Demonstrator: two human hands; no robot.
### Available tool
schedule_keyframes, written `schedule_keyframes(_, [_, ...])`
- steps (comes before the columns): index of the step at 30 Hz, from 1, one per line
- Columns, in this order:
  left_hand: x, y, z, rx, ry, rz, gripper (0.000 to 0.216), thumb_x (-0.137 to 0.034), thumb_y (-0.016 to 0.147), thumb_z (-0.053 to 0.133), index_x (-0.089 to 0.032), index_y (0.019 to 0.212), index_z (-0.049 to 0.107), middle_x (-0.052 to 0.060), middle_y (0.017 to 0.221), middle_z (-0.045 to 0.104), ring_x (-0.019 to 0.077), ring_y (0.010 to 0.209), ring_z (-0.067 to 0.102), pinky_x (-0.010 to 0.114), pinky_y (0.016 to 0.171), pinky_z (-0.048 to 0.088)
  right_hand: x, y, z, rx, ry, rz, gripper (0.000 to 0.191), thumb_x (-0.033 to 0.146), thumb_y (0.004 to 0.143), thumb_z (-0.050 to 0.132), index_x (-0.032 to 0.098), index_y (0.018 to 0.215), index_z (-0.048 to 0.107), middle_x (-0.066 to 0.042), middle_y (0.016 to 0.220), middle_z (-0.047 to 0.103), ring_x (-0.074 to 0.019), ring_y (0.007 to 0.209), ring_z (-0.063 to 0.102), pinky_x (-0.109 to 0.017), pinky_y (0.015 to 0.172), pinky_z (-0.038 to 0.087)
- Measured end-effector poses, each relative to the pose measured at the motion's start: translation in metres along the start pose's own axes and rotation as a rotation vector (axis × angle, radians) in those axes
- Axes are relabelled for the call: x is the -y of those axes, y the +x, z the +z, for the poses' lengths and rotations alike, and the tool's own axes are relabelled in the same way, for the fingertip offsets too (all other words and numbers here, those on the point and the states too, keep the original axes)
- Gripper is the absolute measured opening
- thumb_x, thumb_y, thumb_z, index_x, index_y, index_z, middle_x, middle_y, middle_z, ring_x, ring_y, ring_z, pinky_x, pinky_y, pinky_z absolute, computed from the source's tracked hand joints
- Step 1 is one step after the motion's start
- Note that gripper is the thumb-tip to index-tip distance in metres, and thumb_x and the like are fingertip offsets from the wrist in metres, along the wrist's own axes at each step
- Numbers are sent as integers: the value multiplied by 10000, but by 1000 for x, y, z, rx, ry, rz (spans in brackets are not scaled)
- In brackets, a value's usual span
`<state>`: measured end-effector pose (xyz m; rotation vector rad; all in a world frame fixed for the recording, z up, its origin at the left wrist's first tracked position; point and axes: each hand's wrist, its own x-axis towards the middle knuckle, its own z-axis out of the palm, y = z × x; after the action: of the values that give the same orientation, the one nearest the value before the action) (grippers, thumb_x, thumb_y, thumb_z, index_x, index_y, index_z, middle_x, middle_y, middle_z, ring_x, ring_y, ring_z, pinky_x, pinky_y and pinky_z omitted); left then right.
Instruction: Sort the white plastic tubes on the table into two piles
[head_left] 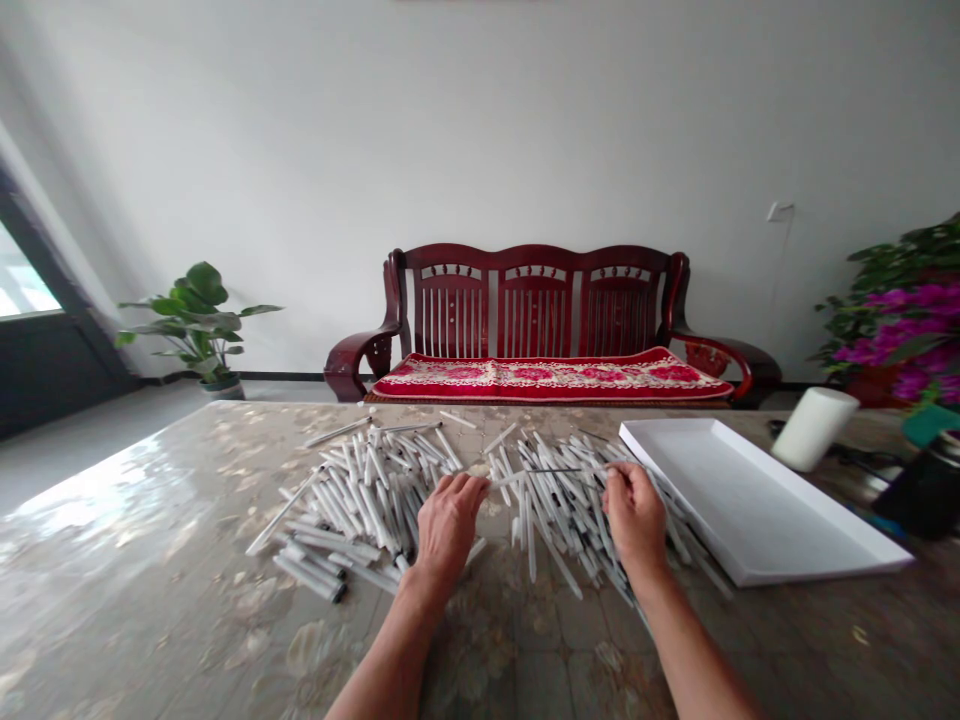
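- Head view: left hand (450, 512) and right hand (634, 512), fingers pinching opposite ends of a slim pen piece (553, 470) above the tabletop (225, 630).
- Loose pens (371, 495) heaped left and right.
- White tray (780, 500), right.
- Red sofa (535, 310), far.

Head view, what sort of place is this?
Probably a living room in a home: a carved wooden bench with a red floral cover on its seat faces the table, and a leafy potted plant stands to the left.
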<state>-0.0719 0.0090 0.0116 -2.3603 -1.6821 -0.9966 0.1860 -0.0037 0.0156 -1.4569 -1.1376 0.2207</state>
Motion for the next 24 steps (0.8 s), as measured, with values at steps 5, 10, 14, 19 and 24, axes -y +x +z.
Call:
schedule_keyframes(5, [0, 3, 9, -133, -368, -246, 174, -297, 908, 545, -241, 962, 700, 36, 928, 719, 197, 886, 626, 276, 765, 447, -3, 0, -1, -70, -145, -155, 281, 409, 846, 454, 186, 870, 624, -88, 830, 678, -216, 739, 611, -325, 705, 476])
schedule_keyframes(10, [-22, 8, 17, -70, -1226, -562, 354, -512, 773, 670, -177, 890, 660, -15, 707, 645, 81, 498, 471, 205, 500, 379, 2, -11, 7, 94, -304, -382, 247, 352, 887, 456, 192, 878, 644, -90, 909, 668, -218, 844, 605, -331, 792, 460])
schedule_keyframes(14, [-40, 8, 11, 31, -1636, -681, 449, -506, 617, 829, -162, 810, 616, -1, 776, 668, 47, 541, 499, 161, 503, 391, 18, -26, 12, 235, -258, -397, 293, 337, 957, 394, 200, 900, 647, -72, 898, 687, -200, 872, 625, -293, 790, 448])
schedule_keyframes(19, [-52, 1, 11, 115, -1743, -725, 480, -419, 547, 896, -160, 827, 604, 37, 852, 711, 72, 618, 591, 166, 546, 441, 40, -46, 21, 580, -159, -289, 381, 396, 1000, 332, 213, 887, 646, -35, 816, 712, -167, 749, 649, -238, 642, 405])
schedule_keyframes(24, [-43, 1, 19, 191, -1450, -636, 406, -472, 648, 789, -172, 867, 627, 31, 813, 702, 124, 623, 618, 201, 516, 412, 41, -48, 23, 592, -316, -256, 361, 353, 994, 365, 214, 810, 642, -32, 767, 720, -160, 698, 652, -240, 587, 329])
